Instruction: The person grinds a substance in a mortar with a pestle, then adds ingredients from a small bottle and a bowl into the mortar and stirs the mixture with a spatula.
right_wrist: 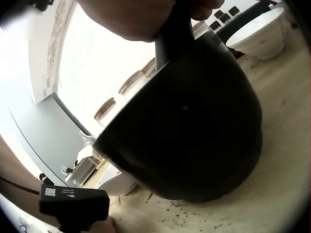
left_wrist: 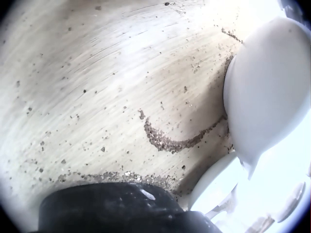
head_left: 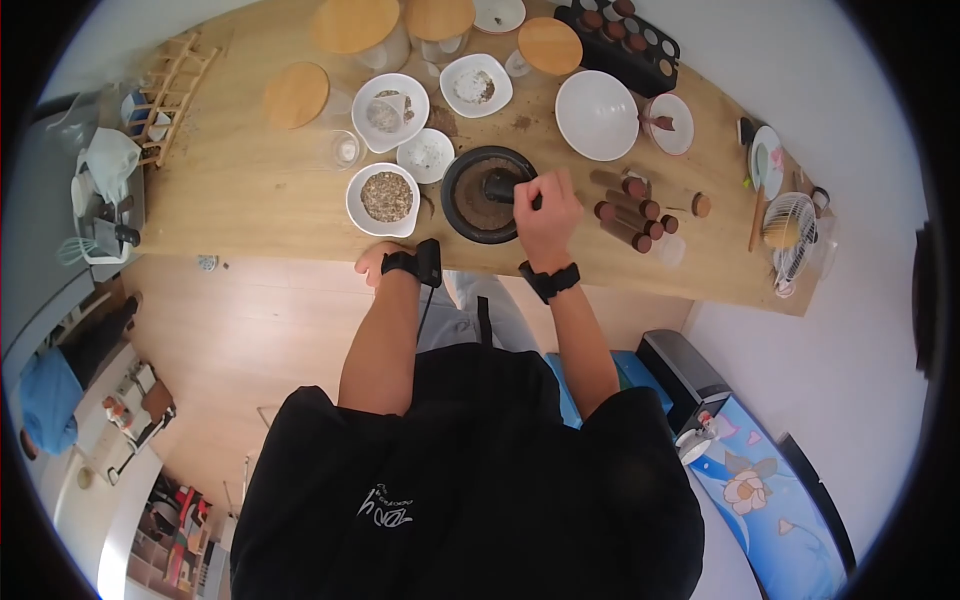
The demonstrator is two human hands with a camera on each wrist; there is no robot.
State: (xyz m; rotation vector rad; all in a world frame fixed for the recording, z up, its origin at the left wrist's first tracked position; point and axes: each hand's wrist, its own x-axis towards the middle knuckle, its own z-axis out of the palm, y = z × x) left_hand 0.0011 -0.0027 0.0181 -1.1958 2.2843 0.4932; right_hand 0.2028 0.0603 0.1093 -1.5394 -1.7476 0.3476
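Observation:
My right hand [head_left: 548,215] grips a black pestle [head_left: 500,186] whose lower end stands in a black mortar [head_left: 450,222]. Brown ground powder [head_left: 482,198] covers the inside of the mortar. In the right wrist view the dark mortar [right_wrist: 194,121] fills the middle, with the pestle [right_wrist: 175,34] rising into the fist. My left hand [head_left: 372,262] rests at the table's front edge, holding nothing. Just beyond it sits a white spouted bowl [head_left: 352,205] of coarse grey-brown bits. In the left wrist view, spilled grains [left_wrist: 170,144] lie on the wood beside white bowls [left_wrist: 272,82].
Small white bowls, one with a mesh bag [head_left: 385,112], stand behind the mortar. A large white bowl [head_left: 597,115] and a red-rimmed bowl [head_left: 672,135] are at the back right. Several brown-capped tubes [head_left: 625,230] lie right of my hand. Wood-lidded jars [head_left: 357,25] line the back.

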